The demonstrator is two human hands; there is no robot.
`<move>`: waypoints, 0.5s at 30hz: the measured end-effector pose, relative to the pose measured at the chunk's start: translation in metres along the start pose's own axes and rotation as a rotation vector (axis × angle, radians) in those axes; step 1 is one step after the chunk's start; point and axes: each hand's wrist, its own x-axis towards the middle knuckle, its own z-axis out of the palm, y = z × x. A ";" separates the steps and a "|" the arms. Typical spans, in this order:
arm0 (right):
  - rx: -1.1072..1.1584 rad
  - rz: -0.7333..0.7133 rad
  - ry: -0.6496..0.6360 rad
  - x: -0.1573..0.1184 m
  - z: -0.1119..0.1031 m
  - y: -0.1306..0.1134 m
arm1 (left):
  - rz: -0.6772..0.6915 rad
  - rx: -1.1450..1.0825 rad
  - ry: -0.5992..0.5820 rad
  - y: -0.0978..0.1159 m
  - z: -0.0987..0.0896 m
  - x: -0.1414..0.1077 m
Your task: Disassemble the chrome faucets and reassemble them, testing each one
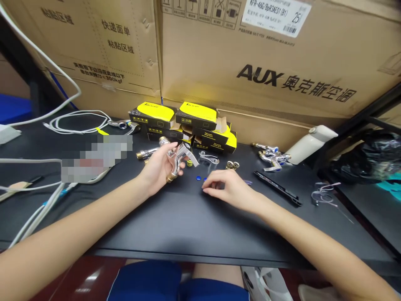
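My left hand [159, 167] is closed around a chrome faucet [180, 156] with a lever handle and a brass-coloured end, held above the table. My right hand [230, 186] is lowered to the tabletop, thumb and fingers drawn together; whether anything is between the fingertips is hidden. Two small blue caps lie by it: one blue cap [198, 178] in plain view, the other partly behind its fingers. Just beyond are a chrome handle [209, 157] and a pair of brass-and-chrome rings [232, 165]. More chrome fittings [145, 154] lie behind my left hand.
Black-and-yellow boxes [197, 115] are stacked at the back, before large cartons [275, 54]. Chrome faucets [274, 159] and a white bottle [308, 144] lie to the right, near a black pen-like tool [277, 188] and thin wires [326, 194]. White cables [78, 119] run along the left.
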 end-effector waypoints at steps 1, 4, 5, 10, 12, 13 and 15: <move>-0.045 -0.030 0.023 0.005 0.004 0.004 | -0.001 0.000 -0.006 0.000 0.000 0.000; -0.202 -0.116 0.065 0.013 0.015 0.015 | -0.008 0.017 -0.046 -0.001 0.002 -0.002; -0.250 -0.136 0.088 0.012 0.016 0.017 | -0.014 0.022 -0.070 -0.001 0.002 -0.003; -0.299 -0.128 0.299 -0.003 0.006 0.019 | -0.006 0.035 -0.138 -0.006 0.003 -0.005; -0.187 -0.028 0.397 -0.010 -0.004 0.017 | 0.013 0.080 -0.146 -0.009 0.003 -0.005; -0.075 0.042 0.429 -0.013 -0.008 0.017 | 0.028 0.118 -0.154 -0.010 0.003 -0.005; 0.265 0.205 0.400 -0.016 -0.012 0.014 | 0.091 0.223 -0.164 -0.013 0.004 -0.007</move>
